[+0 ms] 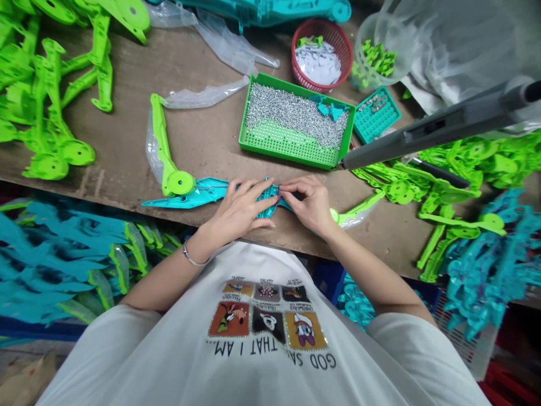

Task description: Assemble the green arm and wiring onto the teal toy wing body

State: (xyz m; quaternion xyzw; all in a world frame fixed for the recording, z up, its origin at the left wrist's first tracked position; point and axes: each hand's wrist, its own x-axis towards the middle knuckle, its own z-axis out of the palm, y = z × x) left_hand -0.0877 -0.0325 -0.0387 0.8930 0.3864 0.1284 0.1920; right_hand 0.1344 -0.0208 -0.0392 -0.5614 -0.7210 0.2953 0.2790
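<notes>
A long teal plastic part (208, 193) lies across the front of the table, with a thin dark wire or rod along it. My left hand (242, 206) rests flat over its middle, fingers spread and pressing lightly on it. At the ribbed section just right of those fingers, my right hand (310, 203) has thumb and forefinger pinched together. Whatever is between these fingertips is too small to make out. At the teal part's left end sits a lime-green limb (163, 149) with a clear plastic cover. Another lime-green limb (359, 208) sticks out beyond my right hand.
A green basket of small screws (296, 110) stands behind my hands. A grey screwdriver-like tool (431, 124) slants in from the right. Behind are a red basket (301, 70) and a clear tub (362, 48). Lime-green parts (46, 107) pile up at left; clear pieces (207, 93) lie nearby.
</notes>
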